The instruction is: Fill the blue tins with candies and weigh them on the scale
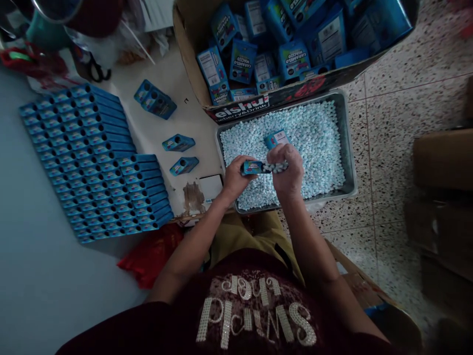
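Note:
My left hand [236,177] is wrapped round a small blue candy box [253,167], held tipped over a metal tray [353,162]. Pale blue and white candies [314,143] fill the tray. At the box's open right end is my right hand [290,172], its fingers curled round a handful of candies [274,167]. Some of these candies are at the box's mouth. A second blue candy box [274,138] lies on the candies just beyond my right hand.
A large cardboard carton [192,59] of blue boxes stands behind the tray. To the left, many blue boxes are stacked in rows [107,172]. Several loose boxes [179,143] lie between, near a white pad [211,187]. Brown cartons [443,158] are at the right.

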{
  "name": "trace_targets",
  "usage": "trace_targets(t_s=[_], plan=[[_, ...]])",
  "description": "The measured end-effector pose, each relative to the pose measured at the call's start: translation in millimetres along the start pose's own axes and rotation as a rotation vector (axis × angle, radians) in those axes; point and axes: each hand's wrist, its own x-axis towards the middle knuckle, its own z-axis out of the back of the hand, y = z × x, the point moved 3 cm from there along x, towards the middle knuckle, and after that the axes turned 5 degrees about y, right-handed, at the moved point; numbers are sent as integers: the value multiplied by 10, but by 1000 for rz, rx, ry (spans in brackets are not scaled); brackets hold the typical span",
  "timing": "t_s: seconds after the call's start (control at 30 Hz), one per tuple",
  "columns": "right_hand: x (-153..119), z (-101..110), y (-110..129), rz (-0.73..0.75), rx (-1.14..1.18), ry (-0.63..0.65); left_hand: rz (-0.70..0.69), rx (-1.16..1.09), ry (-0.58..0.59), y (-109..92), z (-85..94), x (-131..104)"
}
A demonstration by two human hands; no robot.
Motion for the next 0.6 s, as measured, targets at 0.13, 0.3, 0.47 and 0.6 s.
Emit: trace_targets(t_s=[0.13, 0.3, 0.47, 0.6], plan=[[77, 201, -192, -15, 81, -56, -19, 88, -3, -84, 28, 27], [122, 667, -453, -225, 535, -170, -60, -39, -59, -90, 78, 96], [-89, 1021, -650, -501, 641, -484, 30, -280, 33, 42, 63, 192], [-250, 1212, -734, -503, 468, -423, 68, -328, 41, 144, 182, 214]])
